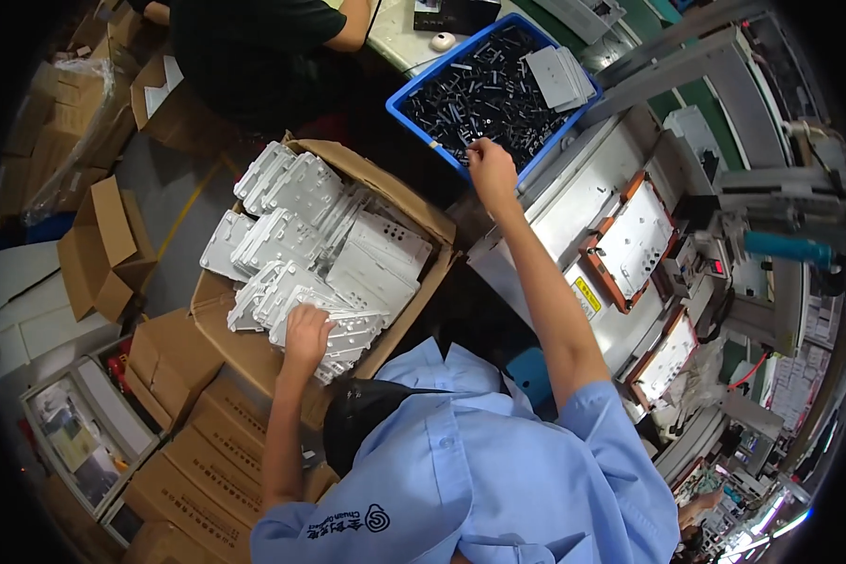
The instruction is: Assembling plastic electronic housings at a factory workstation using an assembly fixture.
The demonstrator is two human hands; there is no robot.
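Note:
My left hand (308,336) is in the open cardboard box (406,199), its fingers curled over the edge of a white plastic panel (348,320). Stacks of similar white panels (277,240) with raised details fill the box. At the near edge of a blue plastic bin (414,127), my right hand (492,169) reaches in with its fingers pinched together. The bin holds a heap of small black plastic parts (484,89). Whatever lies between the right fingertips is too small to make out. A few white flat pieces (559,77) rest on the heap's right side.
To the right, a metal workbench carries two white panels in orange-brown fixtures (634,240), beside a machine with a teal cylinder (788,248). Another person (254,56) in dark clothes is at the top left. Cardboard cartons (197,470) crowd the left side.

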